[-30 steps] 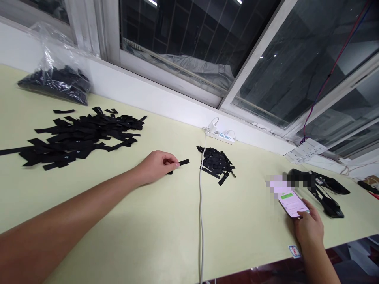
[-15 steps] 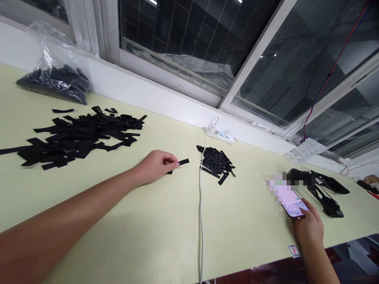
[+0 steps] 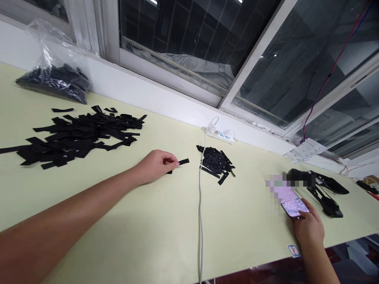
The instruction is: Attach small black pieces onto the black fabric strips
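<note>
Pinched between the thumb and fingers of my left hand (image 3: 156, 166) is a short black fabric strip (image 3: 184, 161), its end sticking out to the right; a bit of black also shows under the fingers. On the right, my right hand (image 3: 309, 228) is wrapped round a smartphone (image 3: 293, 205) with a lit screen, thumb over the glass. Part of the phone's screen is blurred out by pixelation. A large loose pile of black strips (image 3: 85, 134) lies to the left of my left hand, and a smaller pile (image 3: 217, 161) to its right.
A clear plastic bag (image 3: 56, 77) with black pieces leans by the wall at far left. One white cable (image 3: 201, 221) crosses the table (image 3: 142, 236) from a power strip (image 3: 220, 135). A black stapler-like device (image 3: 328, 197) lies beyond the phone. A small sticker (image 3: 294, 251) is near the front edge.
My right thumb has shifted slightly over the phone's screen. My left hand and the strip in it stay in the same place.
</note>
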The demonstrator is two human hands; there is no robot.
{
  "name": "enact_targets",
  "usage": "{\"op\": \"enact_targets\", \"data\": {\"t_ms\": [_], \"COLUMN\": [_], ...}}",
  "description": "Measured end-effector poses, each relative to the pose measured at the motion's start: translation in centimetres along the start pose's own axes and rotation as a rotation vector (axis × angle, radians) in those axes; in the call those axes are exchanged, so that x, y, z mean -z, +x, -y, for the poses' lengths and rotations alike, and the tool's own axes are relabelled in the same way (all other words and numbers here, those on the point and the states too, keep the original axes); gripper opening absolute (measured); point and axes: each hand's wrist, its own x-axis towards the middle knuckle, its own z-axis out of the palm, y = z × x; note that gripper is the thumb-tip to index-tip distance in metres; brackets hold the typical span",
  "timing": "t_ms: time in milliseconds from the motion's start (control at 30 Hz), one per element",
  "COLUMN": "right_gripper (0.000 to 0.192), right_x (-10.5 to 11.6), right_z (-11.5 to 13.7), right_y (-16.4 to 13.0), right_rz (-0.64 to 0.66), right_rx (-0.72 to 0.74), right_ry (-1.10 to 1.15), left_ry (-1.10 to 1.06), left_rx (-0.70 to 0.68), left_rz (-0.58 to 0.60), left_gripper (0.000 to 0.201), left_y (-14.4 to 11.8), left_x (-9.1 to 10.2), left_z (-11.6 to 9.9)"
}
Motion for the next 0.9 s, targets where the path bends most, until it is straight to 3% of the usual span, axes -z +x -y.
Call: {"op": "enact_targets", "data": {"t_ms": [367,633,900], "right_gripper": [0.066,0.075,0.075], "right_x": [0.44,-0.14,-0.16], "right_z": [-0.22,-0.13,-0.14], "right_y": [0.33,0.17,0.18], "right_rz": [0.039,-0.027,-0.012], "right_rx": [0.001,-0.025,0.004], "right_ry": [0.027,-0.047,-0.042], "left_ry": [0.000,-0.003,0.001], "left_rx": [0.005,0.004,-0.008], "left_rz": [-0.002,-0.002,-0.001], "left_gripper": [0.034,0.033,0.034], "left_y": [-0.06,-0.03,-0.03], "left_x": [0.03,0.02,0.03], "left_z": [-0.29,-0.20,-0.17]}}
